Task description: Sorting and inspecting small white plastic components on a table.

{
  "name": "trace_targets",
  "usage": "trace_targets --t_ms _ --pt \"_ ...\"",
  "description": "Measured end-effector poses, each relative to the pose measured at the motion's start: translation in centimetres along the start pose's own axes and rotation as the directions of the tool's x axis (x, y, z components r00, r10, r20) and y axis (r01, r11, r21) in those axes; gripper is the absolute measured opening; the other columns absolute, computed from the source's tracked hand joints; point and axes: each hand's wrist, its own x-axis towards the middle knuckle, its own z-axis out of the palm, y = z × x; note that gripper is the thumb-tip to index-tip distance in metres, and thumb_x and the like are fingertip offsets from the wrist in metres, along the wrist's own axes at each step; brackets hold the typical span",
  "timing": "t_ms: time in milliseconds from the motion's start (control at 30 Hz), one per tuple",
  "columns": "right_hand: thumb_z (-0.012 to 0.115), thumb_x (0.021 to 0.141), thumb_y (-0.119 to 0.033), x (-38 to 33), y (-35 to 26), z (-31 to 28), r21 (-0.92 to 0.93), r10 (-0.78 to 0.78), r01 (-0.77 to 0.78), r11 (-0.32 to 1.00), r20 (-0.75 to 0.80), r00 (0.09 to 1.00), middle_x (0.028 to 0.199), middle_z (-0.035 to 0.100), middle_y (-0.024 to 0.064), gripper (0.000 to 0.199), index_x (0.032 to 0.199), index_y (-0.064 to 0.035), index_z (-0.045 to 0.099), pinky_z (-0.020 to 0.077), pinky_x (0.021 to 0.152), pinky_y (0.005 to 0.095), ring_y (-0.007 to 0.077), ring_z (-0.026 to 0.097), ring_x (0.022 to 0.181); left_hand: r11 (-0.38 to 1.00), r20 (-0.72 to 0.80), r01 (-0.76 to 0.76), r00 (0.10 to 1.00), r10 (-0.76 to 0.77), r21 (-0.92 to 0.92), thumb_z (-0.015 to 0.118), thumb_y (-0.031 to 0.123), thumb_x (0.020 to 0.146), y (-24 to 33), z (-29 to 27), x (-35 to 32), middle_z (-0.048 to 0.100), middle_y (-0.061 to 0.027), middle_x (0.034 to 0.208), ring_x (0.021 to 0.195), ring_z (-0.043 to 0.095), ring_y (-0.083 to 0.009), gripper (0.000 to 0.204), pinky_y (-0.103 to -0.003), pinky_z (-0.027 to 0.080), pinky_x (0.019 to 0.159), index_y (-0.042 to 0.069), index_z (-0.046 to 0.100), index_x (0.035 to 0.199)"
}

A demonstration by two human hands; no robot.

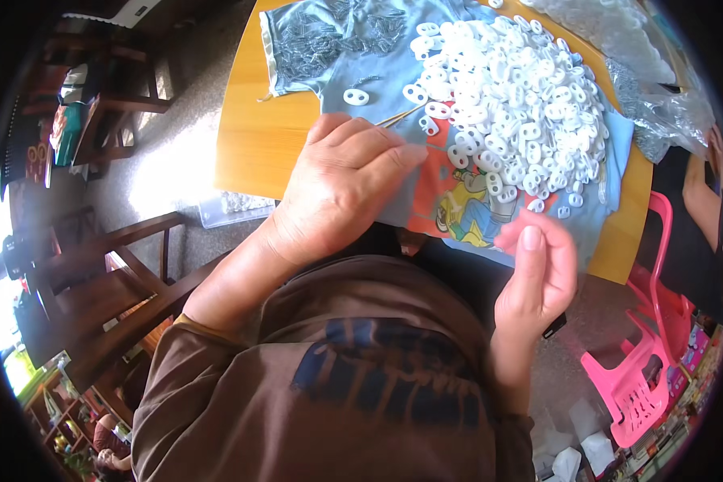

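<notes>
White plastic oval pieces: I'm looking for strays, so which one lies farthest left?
The lone white two-holed plastic oval on the blue cloth shirt, beyond the left hand; the others lie in or around the white heap.

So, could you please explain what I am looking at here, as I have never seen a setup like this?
There is no machine: a person works with two bare hands. The single picture comes from a wide fisheye camera on their head, looking down, so straight edges bend near its rim. On the wooden table lies a light-blue T-shirt, bearing a heap of white two-hole plastic pieces and a pile of small grey pieces. The left hand holds a slim pointed metal tool, probably tweezers. The right hand has its fingers curled; I cannot tell whether it holds anything.
</notes>
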Motion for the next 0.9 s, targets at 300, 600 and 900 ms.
trace_targets --t_ms 300,600,900 --pt "0.052 0.087 -0.002 -0.2 0.3 -0.1 -0.011 -0.078 0.078 0.997 0.059 0.995 0.081 0.056 0.0086 0.012 0.097 0.0039 0.056 0.0415 0.058 0.0206 0.0097 0.05 0.065 0.993 -0.06 -0.004 0.998 0.012 0.118 0.067 0.006 0.067 0.1 -0.8 1.9 0.057 -0.0015 0.079 0.074 0.054 -0.0197 0.023 -0.031 0.038 0.071 0.01 0.064 0.089" --pt "0.052 0.087 -0.003 -0.6 0.6 -0.3 -0.05 -0.105 0.108 0.993 0.072 0.992 0.081 0.057 0.0085 0.012 0.096 0.004 0.056 0.0429 0.059 0.0209 0.0102 0.051 0.065 0.972 0.253 -0.114 0.966 0.06 0.207 0.06 0.008 0.07 -1.2 -0.3 4.5 0.058 -0.002 0.086 0.086 0.056 -0.0195 0.019 -0.032 0.036 0.082 0.013 0.064 0.088" --pt "0.052 0.088 -0.003 -0.7 0.5 -0.1 -0.03 -0.046 0.048 0.998 0.046 0.998 0.08 0.057 0.0072 0.012 0.097 0.0037 0.056 0.0426 0.06 0.02 0.0092 0.051 0.066 0.921 0.443 -0.369 0.851 0.282 0.122 0.053 0.009 0.076 -2.1 -1.1 6.5 0.054 -0.0026 0.084 0.089 0.055 -0.0182 0.012 -0.033 0.036 0.086 0.01 0.056 0.087"
